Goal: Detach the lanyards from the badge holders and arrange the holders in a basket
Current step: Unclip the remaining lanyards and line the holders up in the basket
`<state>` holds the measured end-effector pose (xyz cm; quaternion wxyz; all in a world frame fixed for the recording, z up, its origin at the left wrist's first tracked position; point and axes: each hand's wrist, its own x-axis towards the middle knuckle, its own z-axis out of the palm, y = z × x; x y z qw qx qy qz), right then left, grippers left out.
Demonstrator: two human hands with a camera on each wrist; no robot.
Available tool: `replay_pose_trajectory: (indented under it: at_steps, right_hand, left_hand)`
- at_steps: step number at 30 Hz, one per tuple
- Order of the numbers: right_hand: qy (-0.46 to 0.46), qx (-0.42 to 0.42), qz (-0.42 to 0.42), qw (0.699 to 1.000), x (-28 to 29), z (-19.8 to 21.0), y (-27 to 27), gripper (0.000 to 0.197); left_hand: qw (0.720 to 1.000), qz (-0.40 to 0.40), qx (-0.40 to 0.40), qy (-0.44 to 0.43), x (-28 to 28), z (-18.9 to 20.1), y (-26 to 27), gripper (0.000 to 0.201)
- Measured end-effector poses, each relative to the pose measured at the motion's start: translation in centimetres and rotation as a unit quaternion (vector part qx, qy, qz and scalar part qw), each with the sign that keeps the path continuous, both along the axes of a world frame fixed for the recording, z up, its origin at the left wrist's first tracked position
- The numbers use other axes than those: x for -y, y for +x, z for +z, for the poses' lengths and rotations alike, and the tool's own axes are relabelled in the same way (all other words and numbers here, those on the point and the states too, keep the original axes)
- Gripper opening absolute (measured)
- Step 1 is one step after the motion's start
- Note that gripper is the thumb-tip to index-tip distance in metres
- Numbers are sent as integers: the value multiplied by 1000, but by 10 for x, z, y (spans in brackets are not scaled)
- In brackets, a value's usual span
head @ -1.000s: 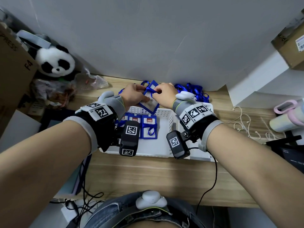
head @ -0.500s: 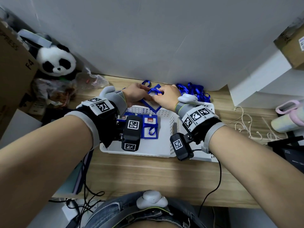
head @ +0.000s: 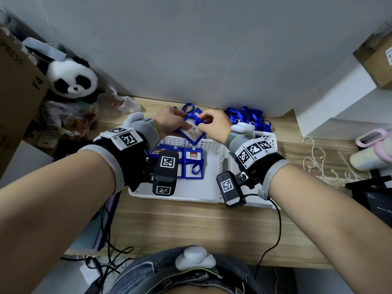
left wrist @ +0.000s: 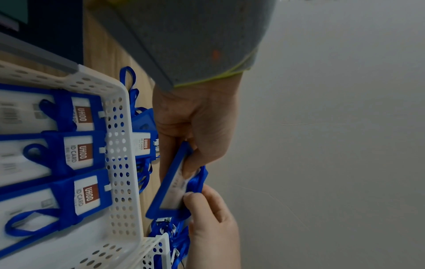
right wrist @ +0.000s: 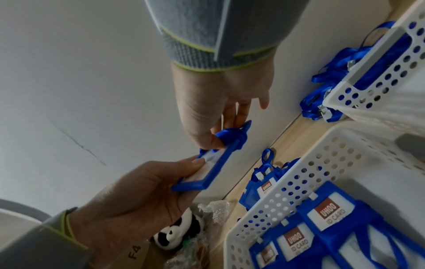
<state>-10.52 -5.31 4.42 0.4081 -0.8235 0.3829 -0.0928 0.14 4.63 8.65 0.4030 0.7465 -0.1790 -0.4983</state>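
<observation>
Holding blue-framed badge holder [head: 192, 132] w/ left hand [head: 169, 124], right hand [head: 214, 126] pinching its lanyard loop [right wrist: 230, 135].

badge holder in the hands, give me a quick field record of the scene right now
held item: blue badge holder, above the basket's far rim
left hand: grips the holder's frame
right hand: pinches the blue strap loop at the holder's top
basket: white, perforated; three holders lie flat side by side
loose lanyards: blue pile by the wall
strap status: still on the holder
</observation>
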Motion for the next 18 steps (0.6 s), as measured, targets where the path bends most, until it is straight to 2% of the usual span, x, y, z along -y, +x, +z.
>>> replay_pose_trajectory:
  at_steps: [3,9,15,18]
  right_hand:
    - [24,-20,-4,999,1,-1,3,15]
    - [-40,-141,39,988,0,-2,8,35]
    - [-110,-138,38,984,-2,1,4,39]
    - [-161,-114,56,979,-1,-3,3,22]
  left_hand:
    - [1000,-3,1,0,1,1,0,49]
    - [1000,-3,7,-9,1,-2,-2,48]
    - [1000,1,-22,-20,2,1,-4,50]
    - [999,26,-34,-22,3,0,-1,50]
